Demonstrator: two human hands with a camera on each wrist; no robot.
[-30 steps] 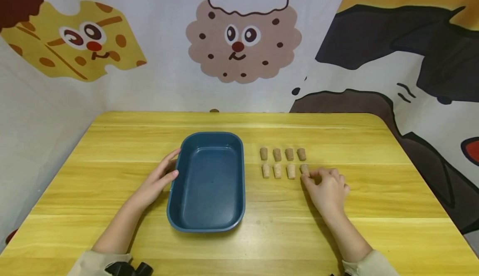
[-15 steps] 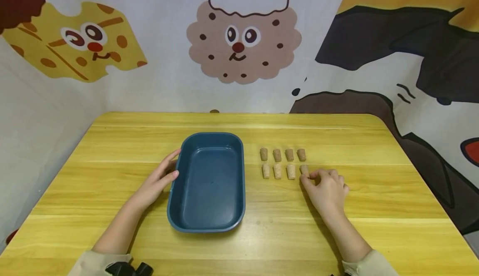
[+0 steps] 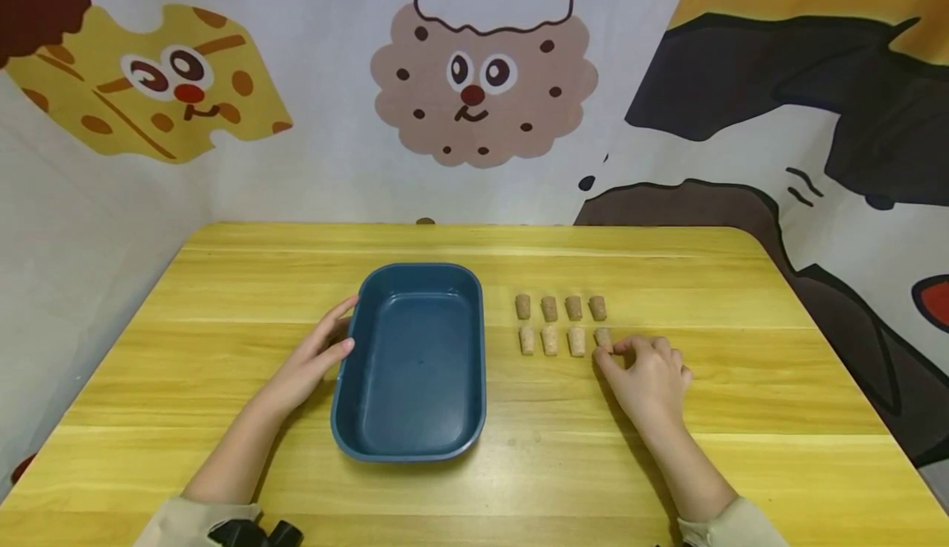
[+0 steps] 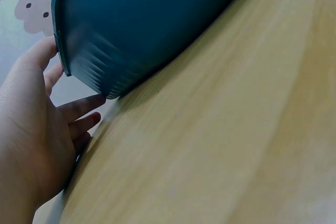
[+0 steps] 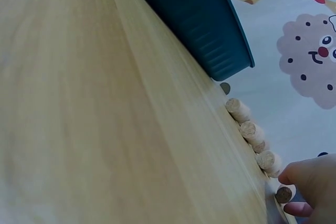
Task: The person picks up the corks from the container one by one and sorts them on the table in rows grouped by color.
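Observation:
A deep blue rectangular bin (image 3: 421, 366) stands on the table, with nothing in it. Against its left side rests my left hand (image 3: 300, 370), thumb and fingertips touching the rim and outer wall, fingers loosely extended. The left wrist view shows the same hand (image 4: 39, 124) beside the bin's ribbed wall (image 4: 105, 66). Right of the bin, small tapered corks lie in two rows, darker ones (image 3: 549, 309) behind and paler ones (image 3: 549, 341) in front. My right hand (image 3: 652, 378) pinches the front row's rightmost cork (image 3: 603, 337) between thumb and finger; that cork (image 5: 285, 194) still touches the table.
The yellow wood-grain table (image 3: 556, 465) ends at a wall hung with a cartoon-printed cloth (image 3: 482, 193). Black wrist gear (image 3: 255, 533) sits on the left sleeve. The bin (image 5: 205, 30) lies to the left of the corks.

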